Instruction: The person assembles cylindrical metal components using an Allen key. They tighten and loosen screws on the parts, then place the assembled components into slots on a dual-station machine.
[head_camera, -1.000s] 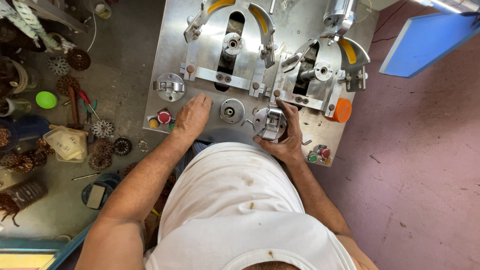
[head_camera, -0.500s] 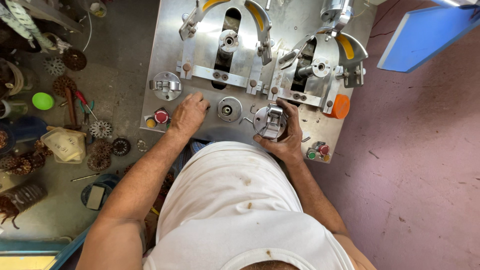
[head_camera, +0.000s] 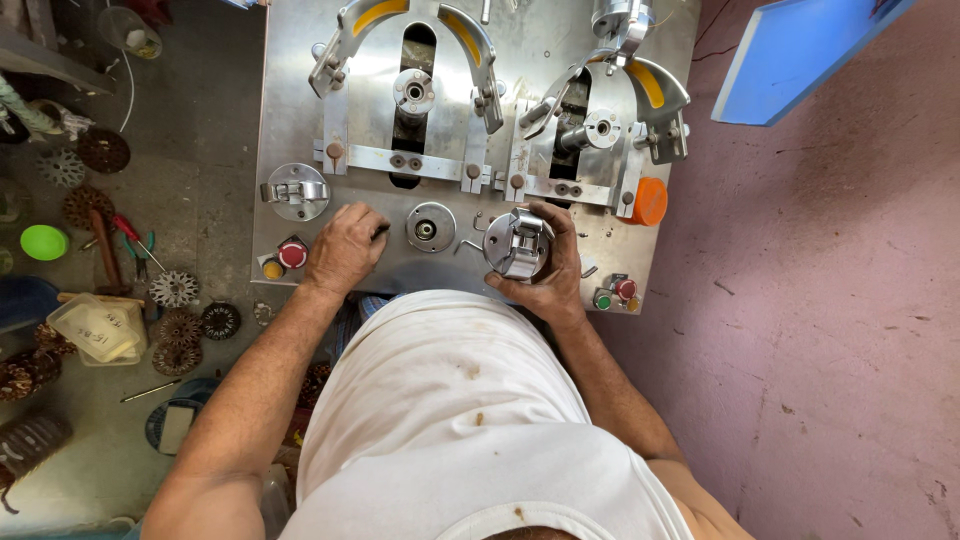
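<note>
Chuck (head_camera: 517, 243) near plate (head_camera: 290, 120) front edge, right of hub (head_camera: 430, 226), gripped all round by right hand (head_camera: 545, 268). Left hand (head_camera: 343, 250) curled, pressing plate by red button (head_camera: 292, 254). Risks: fingers pinched in chuck clamp; knuckles bumping button. Surroundings: concrete floor left of plate, strewn with stators (head_camera: 178, 290), pliers (head_camera: 135, 240); pink floor right.

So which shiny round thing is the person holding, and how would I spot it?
Find the big steel machine plate. Along its near edge, the right hand wraps around a round silver metal fixture with a clamp on top. Unlike the flat round metal socket beside it, it stands up chunky and is gripped by fingers.
</note>
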